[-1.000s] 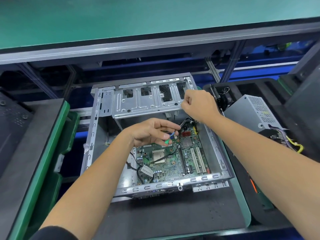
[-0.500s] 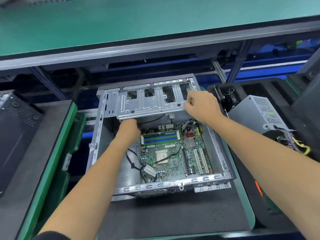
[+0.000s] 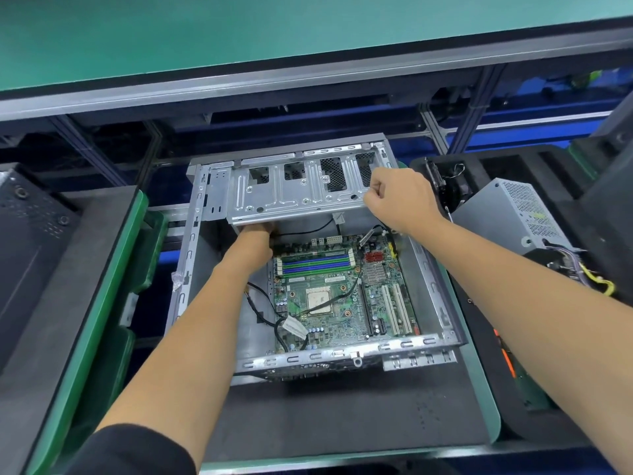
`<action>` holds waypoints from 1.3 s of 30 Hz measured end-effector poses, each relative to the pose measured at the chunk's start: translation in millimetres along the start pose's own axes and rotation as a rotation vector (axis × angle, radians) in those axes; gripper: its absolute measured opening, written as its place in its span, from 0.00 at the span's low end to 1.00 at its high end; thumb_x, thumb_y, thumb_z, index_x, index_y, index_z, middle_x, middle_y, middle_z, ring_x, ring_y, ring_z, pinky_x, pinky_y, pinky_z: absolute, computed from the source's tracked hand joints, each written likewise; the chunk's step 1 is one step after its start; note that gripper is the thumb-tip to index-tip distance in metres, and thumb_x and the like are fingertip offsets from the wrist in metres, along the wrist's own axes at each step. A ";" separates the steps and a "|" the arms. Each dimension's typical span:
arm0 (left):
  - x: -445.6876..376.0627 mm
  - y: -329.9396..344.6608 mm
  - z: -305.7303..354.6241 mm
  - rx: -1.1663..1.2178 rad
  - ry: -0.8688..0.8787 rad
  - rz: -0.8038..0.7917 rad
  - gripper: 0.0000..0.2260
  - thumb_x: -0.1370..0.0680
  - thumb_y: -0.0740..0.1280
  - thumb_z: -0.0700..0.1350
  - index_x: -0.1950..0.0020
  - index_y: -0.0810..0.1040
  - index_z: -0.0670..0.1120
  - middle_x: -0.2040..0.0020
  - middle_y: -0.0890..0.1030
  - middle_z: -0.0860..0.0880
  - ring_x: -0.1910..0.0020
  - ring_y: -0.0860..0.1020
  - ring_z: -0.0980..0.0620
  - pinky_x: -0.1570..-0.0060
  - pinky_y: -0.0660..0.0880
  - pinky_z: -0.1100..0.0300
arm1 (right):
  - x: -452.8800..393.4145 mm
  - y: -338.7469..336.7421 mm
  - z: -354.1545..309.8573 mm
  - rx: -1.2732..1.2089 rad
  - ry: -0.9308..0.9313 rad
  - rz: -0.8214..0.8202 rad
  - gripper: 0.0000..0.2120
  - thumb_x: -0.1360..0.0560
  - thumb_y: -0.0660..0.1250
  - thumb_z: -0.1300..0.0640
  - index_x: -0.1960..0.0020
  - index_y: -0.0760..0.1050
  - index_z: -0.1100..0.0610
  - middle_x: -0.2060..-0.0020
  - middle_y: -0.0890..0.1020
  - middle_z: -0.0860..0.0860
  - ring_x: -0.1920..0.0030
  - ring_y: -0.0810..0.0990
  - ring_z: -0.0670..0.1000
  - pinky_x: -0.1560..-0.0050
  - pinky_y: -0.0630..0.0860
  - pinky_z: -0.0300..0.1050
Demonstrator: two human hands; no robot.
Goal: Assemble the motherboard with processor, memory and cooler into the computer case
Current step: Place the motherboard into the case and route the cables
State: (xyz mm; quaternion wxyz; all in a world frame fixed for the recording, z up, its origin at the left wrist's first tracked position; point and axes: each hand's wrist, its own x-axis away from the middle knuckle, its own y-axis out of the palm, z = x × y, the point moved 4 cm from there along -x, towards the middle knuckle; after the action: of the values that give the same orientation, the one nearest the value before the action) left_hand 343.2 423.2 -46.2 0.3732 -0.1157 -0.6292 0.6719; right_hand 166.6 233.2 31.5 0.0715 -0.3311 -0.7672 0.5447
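Observation:
An open metal computer case (image 3: 430, 289) lies on a dark mat. Inside it sits the green motherboard (image 3: 342, 293) with a bare processor (image 3: 320, 301) and blue and green memory slots (image 3: 313, 262); black cables cross the board. A hinged metal drive cage (image 3: 294, 193) stands over the far end of the case. My right hand (image 3: 399, 197) grips the cage's right edge with curled fingers. My left hand (image 3: 255, 234) reaches under the cage's left part, and its fingers are hidden there.
A grey power supply (image 3: 513, 217) with coloured wires lies on a black tray at the right, beside a small fan (image 3: 452, 186). Green-edged trays (image 3: 113, 289) flank the case on the left. A raised green shelf (image 3: 274, 32) runs across the back.
My left hand left the cables over the motherboard and went up under the drive cage's left side. My right hand stayed on the cage's right edge.

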 end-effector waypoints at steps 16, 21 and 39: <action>9.8 4.4 -0.7 0.107 0.032 0.147 0.13 0.24 0.60 0.33 0.40 0.74 0.37 0.42 0.74 0.37 0.49 0.74 0.40 0.56 0.70 0.57 | 0.6 -3.6 -2.3 -0.004 0.003 0.004 0.06 0.28 0.62 0.58 0.62 0.73 0.59 0.71 0.77 0.52 0.65 0.77 0.55 0.63 0.74 0.46; 9.0 8.2 1.2 0.113 0.054 0.131 0.14 0.22 0.61 0.34 0.37 0.73 0.37 0.40 0.74 0.36 0.45 0.74 0.38 0.50 0.72 0.55 | 0.6 -2.9 -2.2 -0.016 -0.002 0.013 0.07 0.28 0.62 0.58 0.62 0.73 0.59 0.71 0.78 0.53 0.65 0.77 0.56 0.63 0.75 0.46; 6.2 8.3 -3.7 0.212 0.006 0.104 0.21 0.24 0.69 0.42 0.33 0.71 0.39 0.33 0.70 0.37 0.36 0.70 0.39 0.37 0.68 0.54 | 0.7 -3.7 -3.2 -0.015 0.002 0.006 0.06 0.27 0.62 0.58 0.62 0.73 0.59 0.72 0.77 0.52 0.66 0.77 0.56 0.63 0.75 0.46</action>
State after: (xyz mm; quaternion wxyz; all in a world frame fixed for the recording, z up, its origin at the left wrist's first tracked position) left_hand 338.3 430.6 -52.7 0.3498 -0.1100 -0.5466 0.7528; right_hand 166.0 235.4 35.8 0.0682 -0.3343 -0.7703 0.5388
